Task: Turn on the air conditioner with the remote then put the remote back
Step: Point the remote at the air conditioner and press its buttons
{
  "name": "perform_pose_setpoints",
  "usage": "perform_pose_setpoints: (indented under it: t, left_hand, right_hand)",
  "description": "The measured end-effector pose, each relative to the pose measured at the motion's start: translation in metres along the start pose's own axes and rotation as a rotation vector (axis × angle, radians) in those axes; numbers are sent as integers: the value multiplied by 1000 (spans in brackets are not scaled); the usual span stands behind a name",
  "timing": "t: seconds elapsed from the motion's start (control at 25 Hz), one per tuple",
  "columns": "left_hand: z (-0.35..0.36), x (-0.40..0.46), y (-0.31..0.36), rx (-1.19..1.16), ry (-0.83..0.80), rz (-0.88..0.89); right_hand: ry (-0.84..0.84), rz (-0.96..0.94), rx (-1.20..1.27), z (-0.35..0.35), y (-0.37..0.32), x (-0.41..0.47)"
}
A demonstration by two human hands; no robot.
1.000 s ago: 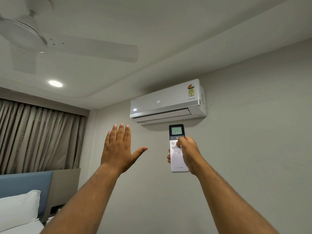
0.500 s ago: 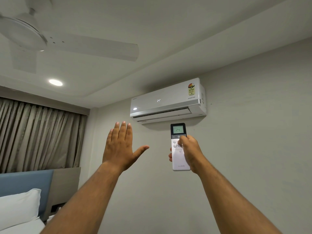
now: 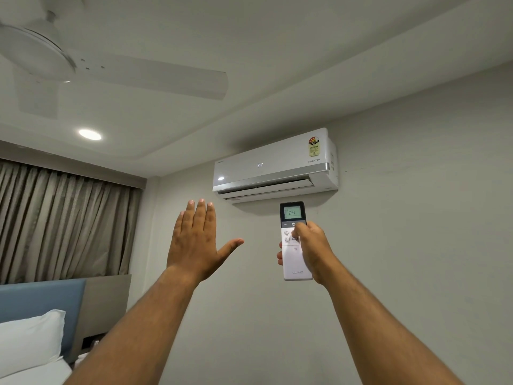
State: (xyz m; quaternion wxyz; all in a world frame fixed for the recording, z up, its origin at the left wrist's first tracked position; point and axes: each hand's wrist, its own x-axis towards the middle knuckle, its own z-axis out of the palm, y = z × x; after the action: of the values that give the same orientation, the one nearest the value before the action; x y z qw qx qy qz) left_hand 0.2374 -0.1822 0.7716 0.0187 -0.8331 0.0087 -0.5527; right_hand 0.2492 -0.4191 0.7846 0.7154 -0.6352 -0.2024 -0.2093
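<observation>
A white wall air conditioner hangs high on the grey wall, its front showing 24 and its lower flap slightly open. My right hand holds a white remote upright just below the unit, thumb over the buttons under the power symbol. The remote's lit screen reads 24. My left hand is raised flat to the left of the remote, palm away from me, fingers together and thumb out, holding nothing.
A white ceiling fan and a round ceiling light are at the upper left. Brown curtains hang at left above a blue headboard and a white pillow.
Both hands and the remote have risen slightly toward the unit. The air conditioner's flap has opened a little wider.
</observation>
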Motion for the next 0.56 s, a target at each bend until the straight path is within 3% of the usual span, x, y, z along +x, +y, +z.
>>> perform_pose_setpoints:
  t: [0.56]
  left_hand:
    - [2,0,-5,3,10,-6]
  right_hand:
    - [-9,2,1,6,1,0]
